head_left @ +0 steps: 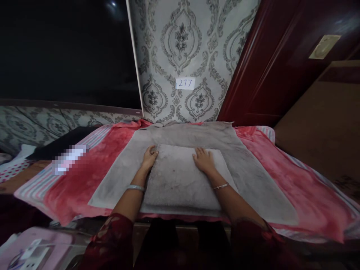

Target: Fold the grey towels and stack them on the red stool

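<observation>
A folded grey towel (182, 180) with a fluffy surface lies flat in front of me, roughly rectangular. At its far left corner is my left hand (149, 156), turned on its side against the edge, with the fingers loosely curved and a gap between thumb and forefinger. My right hand (204, 160) lies flat with fingers spread on the upper right part of the folded towel. Under the towel a larger grey cloth (253, 187) is spread out, reaching past it on both sides.
A red blanket (81, 176) and a striped cloth (36, 191) cover the table beneath. Behind stand a dark television screen (64, 52) and a patterned wall with a paper label (185, 83). A cardboard box (323, 123) is at the right, a pink stool (45, 240) at lower left.
</observation>
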Motion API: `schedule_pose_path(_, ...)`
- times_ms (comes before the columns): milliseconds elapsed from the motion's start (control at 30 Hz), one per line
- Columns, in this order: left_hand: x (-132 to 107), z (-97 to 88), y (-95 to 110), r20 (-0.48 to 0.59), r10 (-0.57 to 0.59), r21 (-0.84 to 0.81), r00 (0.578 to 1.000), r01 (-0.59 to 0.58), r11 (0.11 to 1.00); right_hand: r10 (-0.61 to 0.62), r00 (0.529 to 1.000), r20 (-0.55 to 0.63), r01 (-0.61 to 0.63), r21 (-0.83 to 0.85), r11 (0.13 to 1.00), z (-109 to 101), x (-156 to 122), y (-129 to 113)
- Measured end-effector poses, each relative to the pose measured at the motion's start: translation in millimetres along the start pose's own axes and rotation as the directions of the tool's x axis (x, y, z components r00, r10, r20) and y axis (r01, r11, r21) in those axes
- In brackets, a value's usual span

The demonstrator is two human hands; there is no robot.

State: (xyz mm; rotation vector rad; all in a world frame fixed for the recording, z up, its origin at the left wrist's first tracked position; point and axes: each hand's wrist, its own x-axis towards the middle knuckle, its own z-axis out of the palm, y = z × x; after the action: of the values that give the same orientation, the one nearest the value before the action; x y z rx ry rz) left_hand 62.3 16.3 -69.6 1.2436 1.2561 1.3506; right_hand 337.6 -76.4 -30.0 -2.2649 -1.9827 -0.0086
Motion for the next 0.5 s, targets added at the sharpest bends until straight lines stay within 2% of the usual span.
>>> schedule_pose_path(167, -10, -0.1, 15, 0.006, -0.038, 0.001, 0.999, 0.038, 0.999, 0.185, 0.983, 0.000, -0.185, 0.063, 0.981, 5, -27, 78)
schedule_pose_path(267, -18, 1.3, 27, 0.012, -0.051, -0.012, 0.999, 0.051, 0.999, 0.225, 0.974, 0.032, -0.227, 0.108, 0.968, 1, -40, 101)
schedule_pose_path(367, -28, 2.5, 40, 0.027, -0.061, -0.040, 0.998, 0.062, 0.997, 0.235, 0.971, -0.033, -0.231, 0.097, 0.968, -10, -46, 92)
schedule_pose_path(433, -38, 0.6, 47, 0.047, -0.072, -0.057, 0.996, 0.075, 0.996, 0.157, 0.985, -0.075, -0.150, 0.087, 0.985, -20, -50, 63)
schedule_pose_path(500, -53, -5.0, 51, 0.096, -0.100, -0.092, 0.990, 0.109, 0.990, 0.017, 0.999, -0.047, -0.012, 0.089, 0.996, -26, -57, 20)
